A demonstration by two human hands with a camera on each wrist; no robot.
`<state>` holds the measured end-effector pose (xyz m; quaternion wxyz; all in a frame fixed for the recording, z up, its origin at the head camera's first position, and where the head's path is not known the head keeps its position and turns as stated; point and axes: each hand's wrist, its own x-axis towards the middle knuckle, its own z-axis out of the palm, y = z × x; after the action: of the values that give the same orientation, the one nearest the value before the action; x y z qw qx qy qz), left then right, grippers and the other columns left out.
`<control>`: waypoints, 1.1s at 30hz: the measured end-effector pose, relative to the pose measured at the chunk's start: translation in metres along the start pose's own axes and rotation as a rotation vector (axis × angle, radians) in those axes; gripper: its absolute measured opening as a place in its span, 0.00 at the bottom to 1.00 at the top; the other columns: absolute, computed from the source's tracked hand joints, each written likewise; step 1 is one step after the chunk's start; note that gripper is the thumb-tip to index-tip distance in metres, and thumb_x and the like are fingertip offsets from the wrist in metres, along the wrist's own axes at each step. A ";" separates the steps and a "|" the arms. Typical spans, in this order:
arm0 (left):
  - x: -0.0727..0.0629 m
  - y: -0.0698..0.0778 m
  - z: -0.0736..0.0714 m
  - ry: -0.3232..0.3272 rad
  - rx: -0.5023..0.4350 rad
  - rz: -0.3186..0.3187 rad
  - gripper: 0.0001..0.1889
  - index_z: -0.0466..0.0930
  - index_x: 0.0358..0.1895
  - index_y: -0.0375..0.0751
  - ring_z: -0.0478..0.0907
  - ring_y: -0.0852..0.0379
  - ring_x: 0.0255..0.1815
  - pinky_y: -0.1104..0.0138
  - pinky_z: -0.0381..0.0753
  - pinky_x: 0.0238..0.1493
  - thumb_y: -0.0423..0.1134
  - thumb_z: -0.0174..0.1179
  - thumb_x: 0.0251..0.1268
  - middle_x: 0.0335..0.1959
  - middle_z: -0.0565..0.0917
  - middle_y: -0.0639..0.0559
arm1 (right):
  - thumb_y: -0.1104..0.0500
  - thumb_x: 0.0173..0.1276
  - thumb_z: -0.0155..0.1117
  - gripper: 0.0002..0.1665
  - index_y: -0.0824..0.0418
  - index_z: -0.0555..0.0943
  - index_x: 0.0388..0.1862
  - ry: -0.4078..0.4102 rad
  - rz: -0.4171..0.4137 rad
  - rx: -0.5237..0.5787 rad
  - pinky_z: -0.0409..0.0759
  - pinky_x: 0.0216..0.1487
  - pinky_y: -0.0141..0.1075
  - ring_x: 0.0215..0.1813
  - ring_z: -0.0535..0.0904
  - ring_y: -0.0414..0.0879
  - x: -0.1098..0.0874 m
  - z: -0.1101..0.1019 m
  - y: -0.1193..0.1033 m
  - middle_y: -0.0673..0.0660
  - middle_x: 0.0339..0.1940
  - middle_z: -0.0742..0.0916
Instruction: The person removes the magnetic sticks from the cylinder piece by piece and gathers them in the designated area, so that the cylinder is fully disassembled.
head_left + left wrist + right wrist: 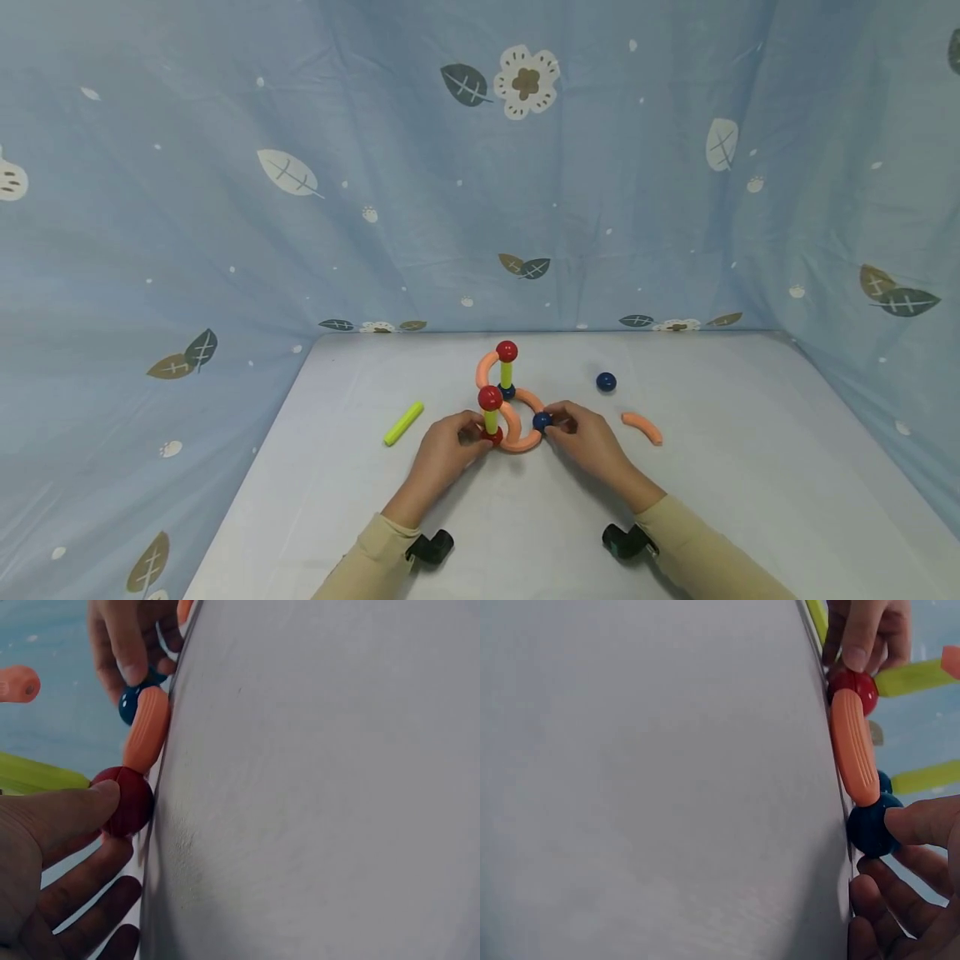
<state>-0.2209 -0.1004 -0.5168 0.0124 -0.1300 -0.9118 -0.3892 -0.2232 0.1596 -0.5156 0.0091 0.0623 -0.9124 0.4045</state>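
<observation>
A small structure of balls and rods stands on the white table. My left hand pinches its lower red ball between thumb and fingers. From that ball a yellow-green rod rises to an upper red ball. My right hand pinches the blue ball on the right. A curved orange piece joins these two held balls along the table. Behind them, another blue ball carries a second upright rod topped by a red ball. More curved orange pieces link the balls.
A loose yellow-green rod lies left of the structure. To the right lie a loose blue ball and a curved orange piece. A blue patterned cloth hangs behind the table.
</observation>
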 end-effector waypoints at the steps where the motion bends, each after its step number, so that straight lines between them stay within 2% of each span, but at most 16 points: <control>1: -0.001 0.000 0.000 0.000 0.009 0.003 0.15 0.86 0.48 0.50 0.77 0.61 0.35 0.67 0.77 0.37 0.40 0.75 0.59 0.34 0.83 0.62 | 0.60 0.67 0.72 0.17 0.55 0.85 0.55 0.001 -0.005 0.001 0.81 0.42 0.37 0.42 0.81 0.42 0.001 0.000 0.000 0.50 0.42 0.87; 9: -0.005 0.004 0.003 -0.007 0.039 0.019 0.14 0.86 0.47 0.51 0.77 0.61 0.36 0.67 0.77 0.38 0.41 0.76 0.58 0.33 0.82 0.63 | 0.59 0.68 0.72 0.18 0.55 0.85 0.57 0.006 -0.030 0.005 0.83 0.46 0.42 0.45 0.83 0.45 0.012 0.001 0.002 0.53 0.47 0.88; 20: -0.011 0.011 0.004 -0.004 0.044 0.039 0.12 0.87 0.44 0.51 0.78 0.61 0.35 0.67 0.76 0.38 0.42 0.76 0.59 0.31 0.83 0.66 | 0.58 0.68 0.72 0.17 0.54 0.84 0.56 0.008 -0.005 0.018 0.83 0.42 0.39 0.44 0.83 0.43 0.022 0.006 0.005 0.53 0.52 0.88; 25: -0.011 0.012 0.003 0.001 0.043 0.042 0.12 0.87 0.44 0.50 0.79 0.61 0.36 0.67 0.77 0.38 0.42 0.76 0.58 0.31 0.83 0.66 | 0.58 0.69 0.71 0.19 0.55 0.84 0.58 0.005 -0.002 0.011 0.83 0.44 0.40 0.45 0.83 0.45 0.021 0.006 0.003 0.54 0.53 0.88; 33: -0.012 0.009 -0.004 0.019 0.020 0.036 0.11 0.88 0.46 0.50 0.84 0.60 0.42 0.62 0.83 0.45 0.41 0.74 0.61 0.37 0.87 0.63 | 0.60 0.69 0.71 0.25 0.58 0.80 0.64 0.018 -0.014 0.030 0.84 0.49 0.43 0.47 0.83 0.46 0.013 0.002 0.003 0.58 0.57 0.86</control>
<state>-0.2077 -0.1002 -0.5095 0.0291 -0.1425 -0.9131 -0.3809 -0.2363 0.1581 -0.5183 0.0192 0.0652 -0.9057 0.4185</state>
